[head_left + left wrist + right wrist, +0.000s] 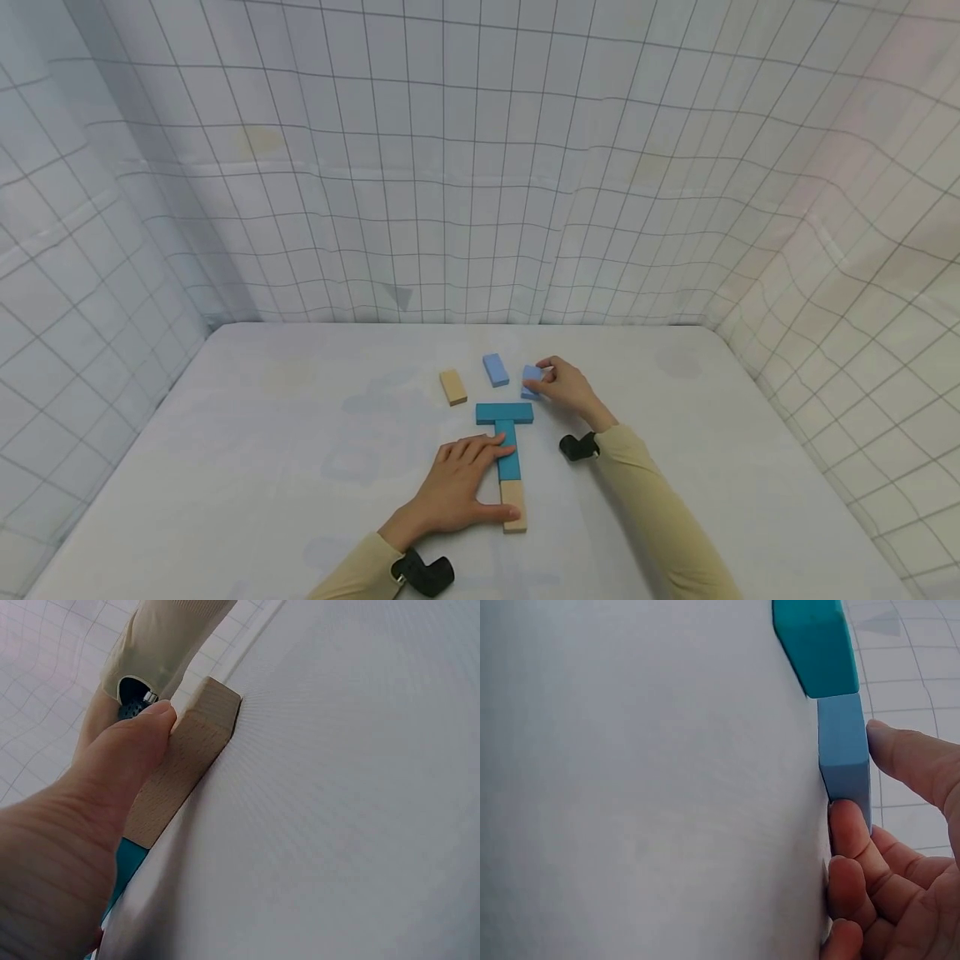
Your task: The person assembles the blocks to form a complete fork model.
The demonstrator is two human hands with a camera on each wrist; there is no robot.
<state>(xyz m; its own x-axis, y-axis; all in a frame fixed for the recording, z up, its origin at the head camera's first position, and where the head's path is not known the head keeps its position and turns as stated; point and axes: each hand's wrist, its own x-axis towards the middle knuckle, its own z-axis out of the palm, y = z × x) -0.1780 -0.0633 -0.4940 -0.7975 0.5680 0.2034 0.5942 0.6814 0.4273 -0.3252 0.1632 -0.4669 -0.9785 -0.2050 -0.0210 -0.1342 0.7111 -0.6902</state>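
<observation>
Flat blocks form a T shape on the white table: a teal block [504, 413] lies crosswise, with a second teal block [508, 467] and a plain wooden block [512, 493] in line below it. My left hand [452, 492] is spread beside the stem, fingertips on its teal block and thumb on the wooden one. In the left wrist view that thumb rests along the wooden block [180, 772]. Just beyond the crossbar's right end, my right hand [567, 390] pinches a light blue block [532, 373] between thumb and fingers. The right wrist view shows this light blue block [841, 731] close to a teal block [821, 649].
Another light blue block [496, 370] lies behind the crossbar, and a tan block [453, 387] sits to its left. White grid-patterned curtains [480, 167] enclose the table [300, 417] at the back and both sides. A black device [577, 447] is strapped at the right wrist.
</observation>
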